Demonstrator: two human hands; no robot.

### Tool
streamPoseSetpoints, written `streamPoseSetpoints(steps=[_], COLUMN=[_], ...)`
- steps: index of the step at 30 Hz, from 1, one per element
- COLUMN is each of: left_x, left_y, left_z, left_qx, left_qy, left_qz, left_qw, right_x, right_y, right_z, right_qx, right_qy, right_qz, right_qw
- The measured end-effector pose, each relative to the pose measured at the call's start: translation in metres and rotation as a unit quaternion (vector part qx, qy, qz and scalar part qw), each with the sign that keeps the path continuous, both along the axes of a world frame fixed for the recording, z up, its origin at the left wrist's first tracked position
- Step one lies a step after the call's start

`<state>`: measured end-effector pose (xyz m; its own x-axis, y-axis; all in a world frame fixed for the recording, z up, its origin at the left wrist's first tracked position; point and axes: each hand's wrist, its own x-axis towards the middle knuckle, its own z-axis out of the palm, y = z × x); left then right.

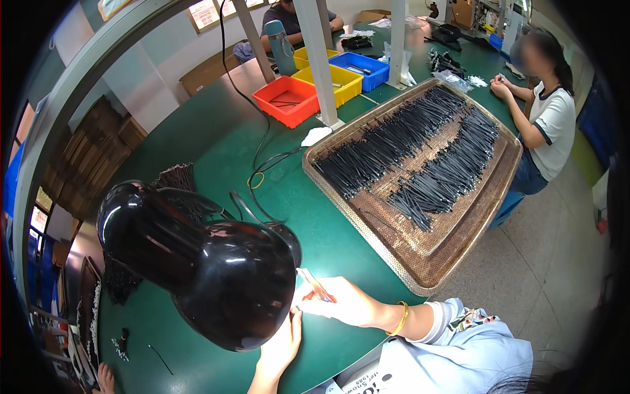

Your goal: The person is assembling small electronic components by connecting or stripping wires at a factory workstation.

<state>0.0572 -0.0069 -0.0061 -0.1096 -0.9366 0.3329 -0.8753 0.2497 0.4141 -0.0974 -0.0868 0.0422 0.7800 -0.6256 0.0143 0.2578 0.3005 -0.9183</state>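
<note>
A glossy black desk lamp (239, 282) stands in front of me, its shade covering part of my work. My right hand (348, 303) is closed round a slim, pale pen-like tool (316, 286) just right of the shade; its exact kind is unclear. Below the shade's edge, my left hand (281, 348) has its thumb raised close to the right fingertips. Its other fingers are mostly hidden by the lamp, and whatever they pinch does not show.
A perforated metal tray (420, 279) holds rows of thin black cables (453, 157). Red (287, 102), yellow (341, 84) and blue (367, 69) bins stand by a white post. Dark cable bundles (176, 180) lie behind the lamp. Two people sit at the green table (216, 148).
</note>
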Motion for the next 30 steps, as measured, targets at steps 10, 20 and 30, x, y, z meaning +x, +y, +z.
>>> streamPoseSetpoints(steps=[10,20,30], left_x=[-0.006,0.010,0.018], left_y=[-0.002,0.006,0.010], left_z=[0.016,-0.007,-0.009], left_qx=[0.090,0.061,0.023], left_qy=[0.472,0.649,0.647], left_qz=[0.108,0.224,0.169], left_qw=[0.870,0.725,0.744], right_x=[0.001,0.007,0.009], right_y=[-0.002,-0.002,-0.010], right_z=[-0.004,-0.014,-0.009], right_qx=[-0.018,-0.036,-0.199], right_qy=[0.038,0.062,0.097], right_qz=[-0.011,-0.024,-0.135], right_qw=[0.999,0.997,0.966])
